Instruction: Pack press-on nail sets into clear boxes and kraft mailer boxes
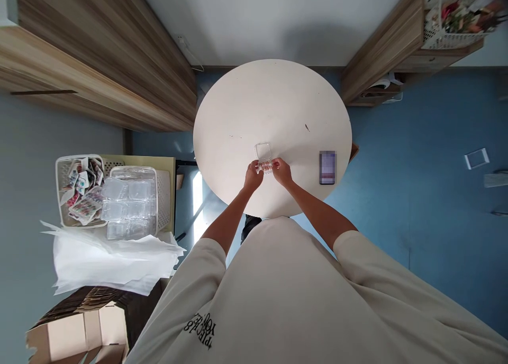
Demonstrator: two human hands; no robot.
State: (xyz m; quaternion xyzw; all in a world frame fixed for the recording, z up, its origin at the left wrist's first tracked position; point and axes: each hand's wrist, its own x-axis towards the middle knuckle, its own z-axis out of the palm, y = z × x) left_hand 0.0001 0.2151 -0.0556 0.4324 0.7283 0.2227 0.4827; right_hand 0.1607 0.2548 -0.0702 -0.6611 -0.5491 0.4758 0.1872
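Observation:
A small clear plastic box [262, 151] lies near the front of the round table, its lid tipped back and its base toward me. Several small red-and-white pieces [265, 166] sit in the base; their kind is too small to make out. My left hand [254, 176] is closed with its fingertips on the left side of the base. At the right side, my right hand [282, 172] pinches the base's edge, fingers bent together. A little red shows by its fingertips, and whether it also holds a piece cannot be seen.
A phone [327, 167] lies on the white round table [273, 97], to the right. At left, a white basket [162, 194] with clear boxes stands beside another basket [61, 192] of small packets. White sheets [119, 261] and an open carton [75, 332] are nearer me.

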